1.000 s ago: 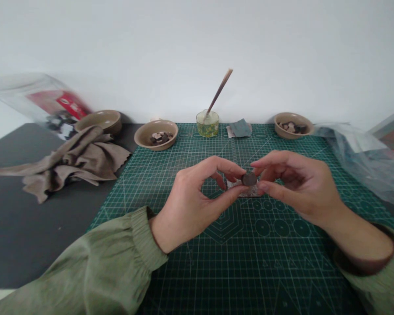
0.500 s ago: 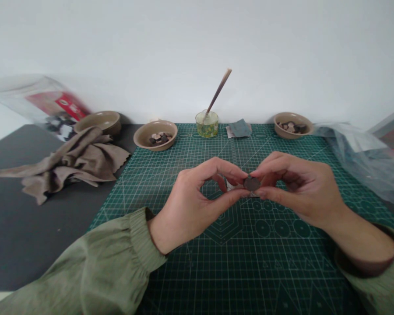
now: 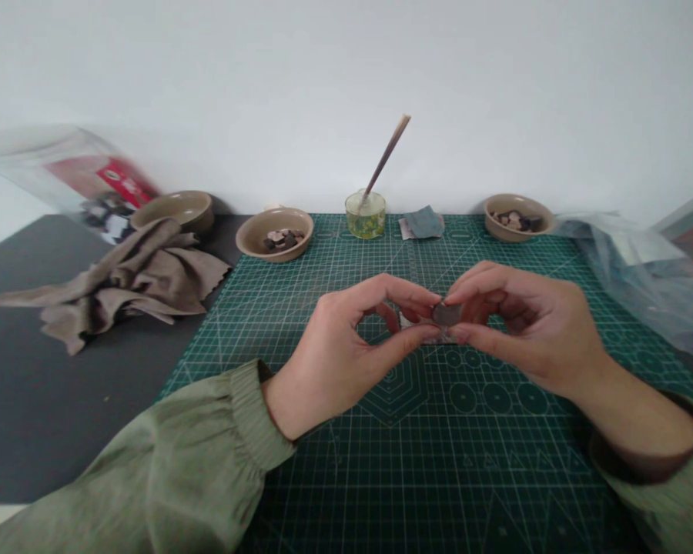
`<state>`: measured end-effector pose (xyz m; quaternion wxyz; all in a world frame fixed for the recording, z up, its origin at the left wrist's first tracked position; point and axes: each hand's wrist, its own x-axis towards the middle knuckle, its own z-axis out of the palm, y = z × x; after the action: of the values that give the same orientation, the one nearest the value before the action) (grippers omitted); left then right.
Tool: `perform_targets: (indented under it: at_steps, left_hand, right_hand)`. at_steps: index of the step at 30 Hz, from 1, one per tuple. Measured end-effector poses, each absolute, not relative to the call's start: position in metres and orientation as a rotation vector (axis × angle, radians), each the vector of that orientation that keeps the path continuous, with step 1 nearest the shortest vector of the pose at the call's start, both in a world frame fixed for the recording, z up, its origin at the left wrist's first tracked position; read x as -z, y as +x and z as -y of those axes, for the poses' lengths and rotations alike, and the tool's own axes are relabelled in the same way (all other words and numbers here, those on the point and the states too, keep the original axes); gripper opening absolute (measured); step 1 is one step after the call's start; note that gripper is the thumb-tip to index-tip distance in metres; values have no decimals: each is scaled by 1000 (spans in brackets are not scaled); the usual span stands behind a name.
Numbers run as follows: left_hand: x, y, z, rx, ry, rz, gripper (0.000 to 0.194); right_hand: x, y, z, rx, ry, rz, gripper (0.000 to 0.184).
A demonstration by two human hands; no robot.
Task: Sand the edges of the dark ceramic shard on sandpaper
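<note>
I have the left hand (image 3: 340, 346) and right hand (image 3: 543, 331) nearly closed, thumbs and fingertips pinching a small gray disc (image 3: 446, 314) between them, over a green cutting mat (image 3: 346, 492). Beyond stand a glass cup (image 3: 366, 225) holding a stick (image 3: 388, 156) and two tan bowls (image 3: 249, 240) of small pieces (image 3: 282, 240).

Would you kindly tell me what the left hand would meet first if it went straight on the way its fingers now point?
The left hand would likely meet the small grey disc first, which it seems to pinch, then the right hand just beyond; exact depth is unclear.
</note>
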<state>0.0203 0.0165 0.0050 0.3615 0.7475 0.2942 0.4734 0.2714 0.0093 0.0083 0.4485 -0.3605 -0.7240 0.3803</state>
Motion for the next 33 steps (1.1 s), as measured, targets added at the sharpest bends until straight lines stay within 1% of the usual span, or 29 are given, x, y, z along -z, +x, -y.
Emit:
perform_targets:
  at_steps: [7, 12, 18, 22, 30, 33]
  left_hand:
    - [-9, 20, -17, -1212, 1866, -734, 24]
    - [-11, 20, -16, -1212, 1814, -756, 14]
    - [-7, 20, -17, -1197, 1810, -706, 23]
    - [-6, 20, -17, -1210, 1820, -680, 26]
    - [-6, 19, -17, -1203, 1806, -667, 27]
    - [-10, 20, -17, -1197, 1779, -684, 24]
  right_hand:
    - [-8, 272, -10, -888, -881, 1825, 22]
    - [-9, 271, -9, -883, -875, 1834, 23]
    - [-10, 271, -8, -882, -867, 1825, 22]
    - [-11, 272, -8, -890, -858, 1823, 23]
    - [-13, 271, -8, -889, -887, 1808, 20]
    - [-13, 271, -8, -884, -897, 1809, 20]
